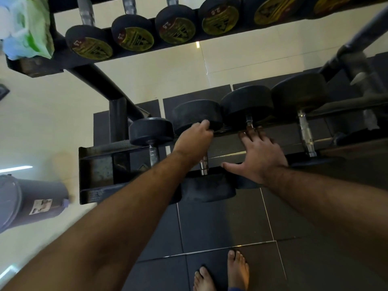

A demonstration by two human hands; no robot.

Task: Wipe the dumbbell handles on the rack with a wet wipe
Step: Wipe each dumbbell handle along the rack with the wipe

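The left hand (194, 139) is curled closed around the handle of a dumbbell (197, 117) on the lower shelf of the rack (98, 164); its knuckles hide whatever it holds, so a wipe cannot be confirmed there. Only a short chrome stub of that handle (203, 164) shows, at 6 o'clock below the wrist. At 3 o'clock, just beside it, the right hand (258, 156) lies flat with fingers spread wide, holding nothing, covering the next dumbbell's (246, 106) handle, fingertips toward 12 o'clock. Further toward 3 o'clock sits a third dumbbell (299, 95) with its handle bare; at 9 o'clock, a smaller 1 (151, 131). At 11 o'clock, on the upper shelf's end, lies a green and white packet (31, 28), likely the wipes. To do this step well, judging from here: brace with the flat hand, twist the closed hand fully round the bar, and run it end to end so the knurling is covered.
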